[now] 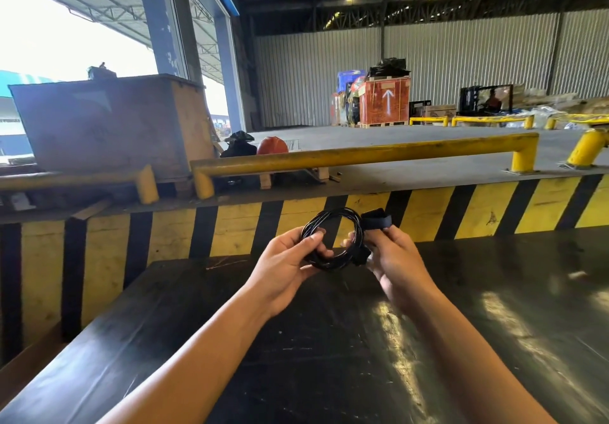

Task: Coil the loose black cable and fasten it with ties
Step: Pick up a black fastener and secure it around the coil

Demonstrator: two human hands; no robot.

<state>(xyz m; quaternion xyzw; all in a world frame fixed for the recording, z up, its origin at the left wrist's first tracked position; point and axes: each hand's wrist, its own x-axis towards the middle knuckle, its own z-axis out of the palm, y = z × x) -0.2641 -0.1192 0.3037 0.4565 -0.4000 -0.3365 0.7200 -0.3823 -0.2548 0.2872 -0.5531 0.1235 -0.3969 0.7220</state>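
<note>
Two bare hands hold a black cable [330,238] that is wound into a small round coil, up in the air above the far edge of a dark, shiny table [329,357]. The left hand [290,260] is closed around the left side of the coil, with the thumb on top and the fingers curled under it. The right hand [393,258] grips the right side of the coil and pinches a dark strap [377,220] that loops up from the cable there. A dark plug [361,256] hangs at the bottom right of the coil, just beside the right palm. Past the table stands a wall with yellow and black stripes [362,219]. On top of it runs a yellow rail [362,155]. Behind the rail sit an orange hard hat [272,146] and a big brown box [108,123]. Far back is an orange crate [384,102] with a white arrow.
</note>
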